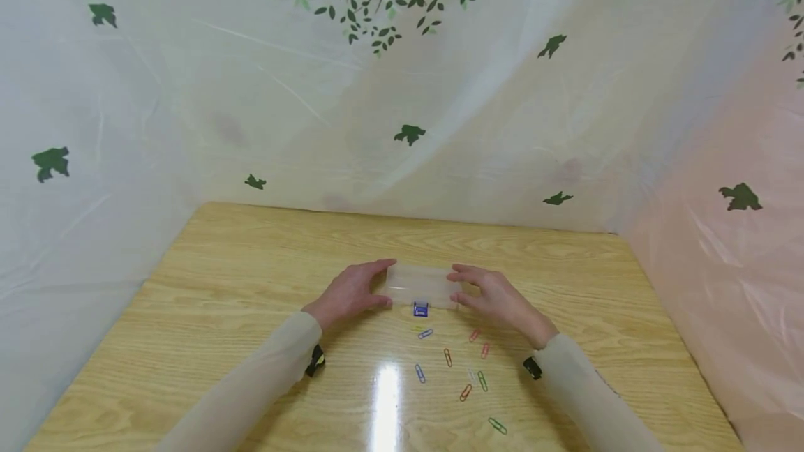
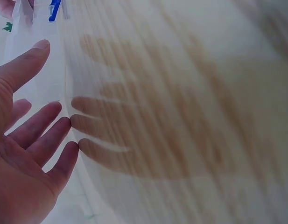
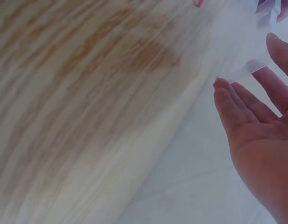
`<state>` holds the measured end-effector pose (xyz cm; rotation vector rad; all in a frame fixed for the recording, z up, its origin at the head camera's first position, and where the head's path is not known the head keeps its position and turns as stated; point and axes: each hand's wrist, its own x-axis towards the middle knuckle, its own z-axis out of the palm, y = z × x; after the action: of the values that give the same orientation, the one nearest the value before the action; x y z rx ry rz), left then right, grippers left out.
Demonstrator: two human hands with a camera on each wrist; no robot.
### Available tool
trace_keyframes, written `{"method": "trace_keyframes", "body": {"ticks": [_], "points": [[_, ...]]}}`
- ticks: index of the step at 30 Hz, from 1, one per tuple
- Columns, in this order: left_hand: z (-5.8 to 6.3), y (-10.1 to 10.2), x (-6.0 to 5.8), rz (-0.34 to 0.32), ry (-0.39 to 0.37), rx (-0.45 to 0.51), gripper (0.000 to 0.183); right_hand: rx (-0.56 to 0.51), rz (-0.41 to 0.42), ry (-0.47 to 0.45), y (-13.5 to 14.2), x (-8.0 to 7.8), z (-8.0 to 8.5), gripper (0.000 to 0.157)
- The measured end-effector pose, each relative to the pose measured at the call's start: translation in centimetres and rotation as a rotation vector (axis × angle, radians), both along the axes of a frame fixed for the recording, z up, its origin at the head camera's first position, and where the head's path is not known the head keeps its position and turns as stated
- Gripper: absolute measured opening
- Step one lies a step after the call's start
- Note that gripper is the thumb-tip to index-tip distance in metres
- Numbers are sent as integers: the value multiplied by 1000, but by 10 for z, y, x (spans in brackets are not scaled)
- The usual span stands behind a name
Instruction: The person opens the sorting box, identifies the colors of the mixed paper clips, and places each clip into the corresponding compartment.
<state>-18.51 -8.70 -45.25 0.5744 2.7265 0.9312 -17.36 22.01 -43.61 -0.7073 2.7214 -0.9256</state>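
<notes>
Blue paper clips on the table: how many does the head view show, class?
2: the farther blue clip, near the clear box, and the nearer blue clip, below it in the picture. Others could be hidden.

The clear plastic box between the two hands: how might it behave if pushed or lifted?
The clear plastic box looks thin-walled, so probably light and fairly stiff. Its smooth, shiny surface could be slippery. Low and wide on the table, it seems likelier to slide than tip.

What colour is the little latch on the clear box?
The latch is blue, best seen in the head view.
</notes>
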Motion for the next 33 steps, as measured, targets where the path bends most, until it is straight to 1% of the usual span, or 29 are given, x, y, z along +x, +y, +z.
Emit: {"method": "trace_keyframes", "body": {"ticks": [7, 13, 16, 18, 22, 28, 33], "points": [[-1, 0, -1, 13, -7, 1, 81, -43, 15, 23, 4, -2, 0, 42], [-2, 0, -2, 20, -7, 4, 83, -89, 2, 29, 5, -4, -1, 39], [-3, 0, -2, 27, -11, 5, 84, -115, -14, 39, 5, -6, -2, 37], [-3, 0, -2, 34, -20, 8, 85, -123, -21, 61, 5, -7, -2, 34], [-4, 0, -3, 49, -36, 11, 87, -150, -61, 79, 3, -10, -3, 31], [-5, 0, -3, 56, -35, 19, 89, -168, -125, 118, 2, -13, -3, 24], [-5, 0, -3, 55, -33, 20, 89, -177, -148, 115, 2, -14, -3, 25]]}}
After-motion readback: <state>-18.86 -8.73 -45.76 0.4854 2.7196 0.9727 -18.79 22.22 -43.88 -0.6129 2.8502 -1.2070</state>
